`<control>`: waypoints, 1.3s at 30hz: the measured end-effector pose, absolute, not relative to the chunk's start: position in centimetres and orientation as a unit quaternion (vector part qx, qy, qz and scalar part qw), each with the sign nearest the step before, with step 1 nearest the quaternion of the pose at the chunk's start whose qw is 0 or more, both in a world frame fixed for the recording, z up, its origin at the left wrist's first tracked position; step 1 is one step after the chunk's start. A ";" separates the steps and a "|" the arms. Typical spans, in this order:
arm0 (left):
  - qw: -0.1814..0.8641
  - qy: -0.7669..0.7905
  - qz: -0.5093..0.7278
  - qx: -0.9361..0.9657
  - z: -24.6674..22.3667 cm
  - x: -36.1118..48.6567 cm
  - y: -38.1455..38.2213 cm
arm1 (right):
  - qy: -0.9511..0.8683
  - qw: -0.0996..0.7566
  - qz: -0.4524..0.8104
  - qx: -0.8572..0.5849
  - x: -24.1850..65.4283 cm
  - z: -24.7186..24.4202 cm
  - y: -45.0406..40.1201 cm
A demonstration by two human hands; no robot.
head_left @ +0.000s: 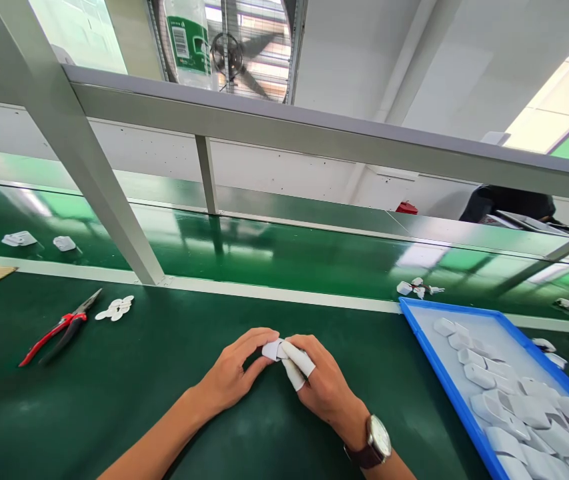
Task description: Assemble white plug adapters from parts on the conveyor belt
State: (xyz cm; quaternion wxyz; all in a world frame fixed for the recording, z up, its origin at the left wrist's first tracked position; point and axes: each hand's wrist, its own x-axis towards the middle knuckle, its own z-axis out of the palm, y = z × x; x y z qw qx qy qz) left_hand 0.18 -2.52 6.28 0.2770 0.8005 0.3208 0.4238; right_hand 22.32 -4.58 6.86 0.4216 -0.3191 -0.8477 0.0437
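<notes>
A small white plastic piece (271, 350) is held between both hands above the dark green work mat. My left hand (237, 367) is closed on it, thumb and fingers pinching its left end. From the other side my right hand (321, 380) grips its right end, with white finger cots (298, 360) on the thumb and a finger. The finger cots hide part of the piece, so its exact kind does not show. On my right wrist is a watch (379, 438) with a dark strap.
Red-and-black long-nose pliers (67, 327) lie at left beside several flat white discs (115, 308). A blue-rimmed tray (444, 373) at right holds many white plastic parts. Behind runs a green conveyor belt (284, 250) carrying small white pieces, under a metal frame (314, 133).
</notes>
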 end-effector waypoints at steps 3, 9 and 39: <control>0.304 0.333 0.422 0.786 6.1 0.2 -2.5 | -0.845 0.422 0.029 -0.327 22.2 6.5 -4.5; 0.419 0.345 0.426 0.724 6.0 0.5 -2.5 | -0.836 0.435 0.061 -0.329 22.0 6.4 -4.4; 0.372 0.320 0.489 0.721 5.5 2.0 -3.1 | -0.625 0.489 0.436 -0.425 21.6 5.4 -4.2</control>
